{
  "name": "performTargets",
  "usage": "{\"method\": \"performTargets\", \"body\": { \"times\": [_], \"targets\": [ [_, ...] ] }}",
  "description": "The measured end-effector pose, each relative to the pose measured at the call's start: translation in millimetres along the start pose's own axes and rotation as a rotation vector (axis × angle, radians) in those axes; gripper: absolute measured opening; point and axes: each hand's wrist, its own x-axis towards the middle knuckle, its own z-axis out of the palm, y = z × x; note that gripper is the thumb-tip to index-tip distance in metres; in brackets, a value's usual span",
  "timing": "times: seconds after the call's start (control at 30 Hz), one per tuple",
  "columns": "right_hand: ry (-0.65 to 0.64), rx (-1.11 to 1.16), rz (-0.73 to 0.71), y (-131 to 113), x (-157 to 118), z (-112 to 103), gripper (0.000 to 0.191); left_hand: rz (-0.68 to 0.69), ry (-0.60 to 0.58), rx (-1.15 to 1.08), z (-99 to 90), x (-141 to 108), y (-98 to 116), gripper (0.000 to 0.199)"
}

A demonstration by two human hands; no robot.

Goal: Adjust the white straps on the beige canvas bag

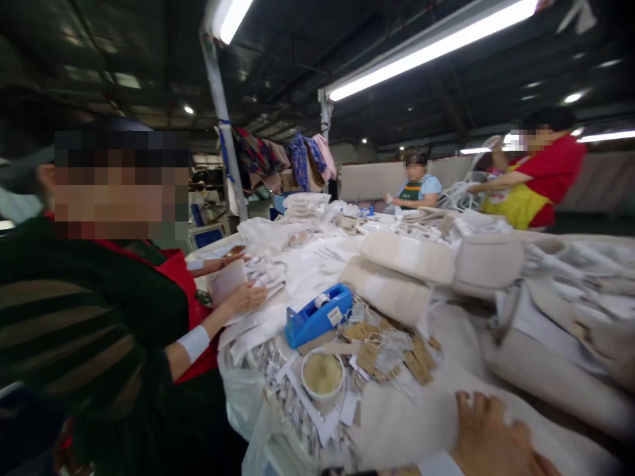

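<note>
Hand point(491, 436) flat on cluttered worktable point(476, 344)

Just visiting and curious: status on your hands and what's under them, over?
One hand flat on off-white cloth; which hand, unclear. Other out of view. Round white paste tub, brown paper tags just beyond.

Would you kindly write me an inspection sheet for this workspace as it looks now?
Surface: table draped in white cloth, crowded.
Job's things: white fabric lies under the hand at bottom right; cream fabric pieces are stacked behind.
Clutter: blue tape dispenser, small bowl of pale paste, brown paper tags, plastic bags at the table edge.
Hands: one hand rests flat on the fabric, which side unclear; the other is not seen.
Cables: nothing seen.
Surroundings: co-worker close on the left handling white pieces, two more people behind, strip lights overhead, clothes hung on a pole.
</note>
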Motion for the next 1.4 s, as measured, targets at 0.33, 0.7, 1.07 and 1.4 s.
{"method": "performTargets", "body": {
  "times": [0.33,0.7,1.07,1.4],
  "targets": [
    [-0.072,-0.156,0.262,-17,-17,-51,0.033,0.354,0.021,-0.506,90.4,62,315,0.027],
    [-0.026,-0.143,0.204,-18,-35,-54,0.035,0.296,-0.048,-0.585,84.3,48,307,0.03],
    [0.127,0.307,0.141,-24,-35,-97,0.017,0.272,-0.066,-0.47,82.1,57,312,0.023],
    [0.643,-0.014,0.489,1,-135,-272,0.012,0.383,0.179,-0.437,119.6,85,301,0.037]
  ]
}}
